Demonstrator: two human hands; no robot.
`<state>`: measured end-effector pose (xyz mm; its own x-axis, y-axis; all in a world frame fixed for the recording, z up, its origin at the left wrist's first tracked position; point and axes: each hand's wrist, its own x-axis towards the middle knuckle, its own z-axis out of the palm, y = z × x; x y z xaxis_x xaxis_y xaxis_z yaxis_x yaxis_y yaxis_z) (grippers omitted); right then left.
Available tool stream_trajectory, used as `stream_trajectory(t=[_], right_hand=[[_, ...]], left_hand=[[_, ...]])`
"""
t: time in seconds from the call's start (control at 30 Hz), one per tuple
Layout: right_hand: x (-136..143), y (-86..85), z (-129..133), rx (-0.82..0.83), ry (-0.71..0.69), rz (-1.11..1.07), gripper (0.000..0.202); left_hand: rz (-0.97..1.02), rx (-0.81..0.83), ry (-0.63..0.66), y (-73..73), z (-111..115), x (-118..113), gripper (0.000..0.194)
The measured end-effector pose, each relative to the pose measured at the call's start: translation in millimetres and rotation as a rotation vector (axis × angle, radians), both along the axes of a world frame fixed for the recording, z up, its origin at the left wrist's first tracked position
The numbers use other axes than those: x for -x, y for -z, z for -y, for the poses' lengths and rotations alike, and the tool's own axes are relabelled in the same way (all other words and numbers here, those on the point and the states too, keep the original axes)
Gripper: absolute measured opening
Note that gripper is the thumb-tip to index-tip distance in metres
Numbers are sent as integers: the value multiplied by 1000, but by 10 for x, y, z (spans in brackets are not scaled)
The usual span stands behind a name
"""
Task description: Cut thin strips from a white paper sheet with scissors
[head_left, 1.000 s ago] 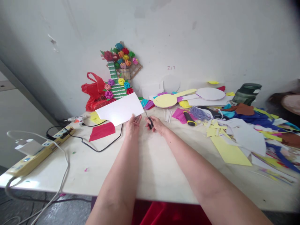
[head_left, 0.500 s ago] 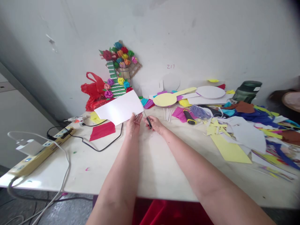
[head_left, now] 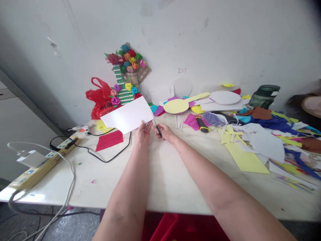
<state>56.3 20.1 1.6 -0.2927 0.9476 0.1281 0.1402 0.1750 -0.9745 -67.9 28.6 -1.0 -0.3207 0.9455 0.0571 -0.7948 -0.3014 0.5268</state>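
Note:
A white sheet of stiff paper [head_left: 127, 115], with a notch in its lower left edge, is held up at a tilt above the table. My left hand [head_left: 143, 133] is closed on its lower right edge, thumb on top. Close beside it, my right hand [head_left: 165, 132] grips black-handled scissors [head_left: 158, 130]. Their thin blades point up and left, reaching the paper's right corner; whether they are parted I cannot tell.
A red cloth-like piece [head_left: 109, 140] and a black cable lie left, beside a power strip [head_left: 45, 164]. Paper flowers [head_left: 130, 60] stand against the wall. A yellow paddle shape [head_left: 176, 106], a yellow-black tool [head_left: 202, 124], a dark bottle [head_left: 264, 97] and paper scraps [head_left: 265, 140] lie right.
Almost nothing differs. The view has shifted very slightly; both hands, the paper and the scissors keep nearly the same places.

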Motion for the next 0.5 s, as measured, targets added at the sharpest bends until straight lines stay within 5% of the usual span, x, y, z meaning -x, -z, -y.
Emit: stream_trajectory(t=[0.5], right_hand=[[27,15,-2,6,-27,-27,29]], left_hand=[[-20,26,-24,71,-71,19,15]])
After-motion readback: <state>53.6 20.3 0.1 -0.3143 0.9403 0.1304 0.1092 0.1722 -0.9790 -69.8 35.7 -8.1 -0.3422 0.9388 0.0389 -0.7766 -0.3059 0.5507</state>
